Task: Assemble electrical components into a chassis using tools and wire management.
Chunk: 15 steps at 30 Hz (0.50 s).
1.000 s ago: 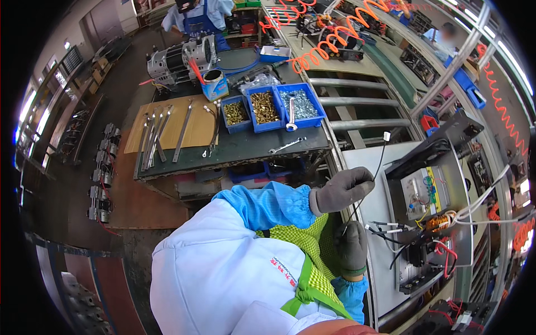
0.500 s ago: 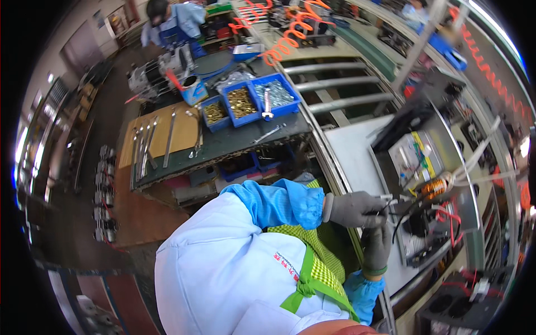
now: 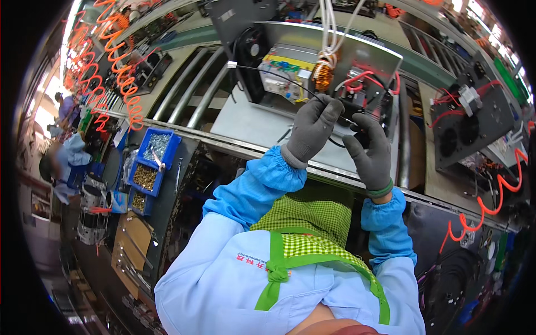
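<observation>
In front of the metal chassis (image 3: 379,51), over the pale plate (image 3: 237,124) on the conveyor, the left hand (image 3: 310,129) in its grey glove is clamped on a thin black cable (image 3: 261,70), thumb and forefinger together about it. From this grip the longer visible stretch of the cable runs up and to the left, past the front of the circuit board (image 3: 282,81), to a small white connector (image 3: 231,65) at its far end, well apart from the fingers. On the other side of the grip a short length slants down to the right, its tip just beside the right forefinger.

The right hand (image 3: 371,153), also gloved, has its fingers bent and its thumb apart from the forefinger; I cannot tell whether it pinches the cable's tip or only lies near it. Another dark lead curves between the hands, lower down, partly hidden by the gloves.

Behind the hands, the chassis carries a copper-coloured coil (image 3: 322,76) with white cables (image 3: 328,33) rising from it, and red wires (image 3: 357,80) to its right. Well to the left stand blue bins (image 3: 170,151) of small metal parts.
</observation>
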Motion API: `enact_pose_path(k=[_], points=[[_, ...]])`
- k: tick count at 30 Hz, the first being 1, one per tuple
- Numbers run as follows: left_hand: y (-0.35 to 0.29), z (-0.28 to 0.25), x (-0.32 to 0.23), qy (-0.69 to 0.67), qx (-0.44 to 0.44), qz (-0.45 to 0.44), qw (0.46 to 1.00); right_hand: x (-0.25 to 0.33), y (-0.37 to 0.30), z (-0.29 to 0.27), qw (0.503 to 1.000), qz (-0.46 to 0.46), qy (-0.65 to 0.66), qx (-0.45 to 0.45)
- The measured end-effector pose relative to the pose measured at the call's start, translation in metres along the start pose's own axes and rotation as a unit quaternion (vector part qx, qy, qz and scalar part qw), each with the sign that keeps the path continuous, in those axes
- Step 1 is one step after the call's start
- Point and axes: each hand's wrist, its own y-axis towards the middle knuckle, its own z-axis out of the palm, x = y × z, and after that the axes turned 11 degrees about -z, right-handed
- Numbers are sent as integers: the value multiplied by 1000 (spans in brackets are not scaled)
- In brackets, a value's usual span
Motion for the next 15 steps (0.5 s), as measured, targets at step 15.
enact_pose_path(k=[15], points=[[17,31,36,154,23,33,987,-21,-18,-41,979,141,136,-62]])
